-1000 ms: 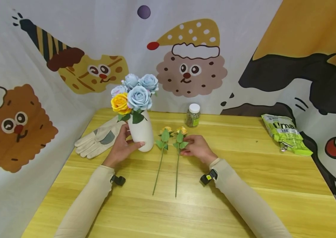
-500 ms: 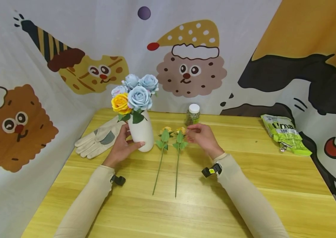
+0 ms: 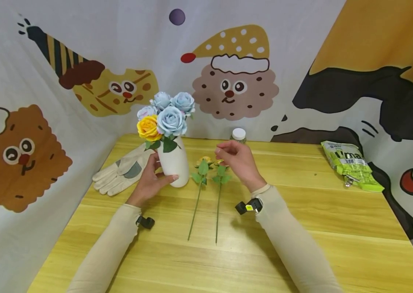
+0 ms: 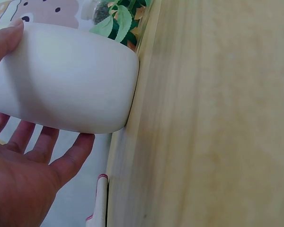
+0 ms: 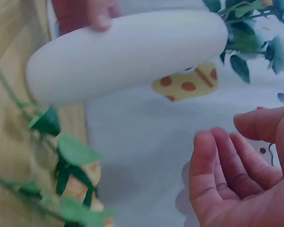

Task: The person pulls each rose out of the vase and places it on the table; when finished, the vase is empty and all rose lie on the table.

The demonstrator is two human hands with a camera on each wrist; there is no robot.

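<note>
A white vase (image 3: 175, 165) stands on the wooden table, filled with several light blue roses (image 3: 171, 120) and one yellow rose (image 3: 148, 127). My left hand (image 3: 148, 182) holds it low on its body; in the left wrist view, thumb and fingers lie on opposite sides of the vase (image 4: 75, 78). To its right lie two yellow roses with green stems, a left one (image 3: 202, 167) and a right one (image 3: 218, 207). My right hand (image 3: 242, 162) hovers by the right rose's bloom, partly covering it. In the right wrist view that hand (image 5: 241, 175) has nothing between loosely bent fingers and thumb.
Behind the vase, at the left, lies a pale glove (image 3: 124, 173) with a grey patch. A white-lidded jar (image 3: 239, 134) stands at the back, mostly hidden by my right hand. A green packet (image 3: 353, 165) lies at the right. Printed cloth (image 3: 118, 36) hangs around the table.
My right hand has risen from beside the right rose's leaves, then shifted left over its bloom, covering more of the jar. The left hand and vase have stayed put.
</note>
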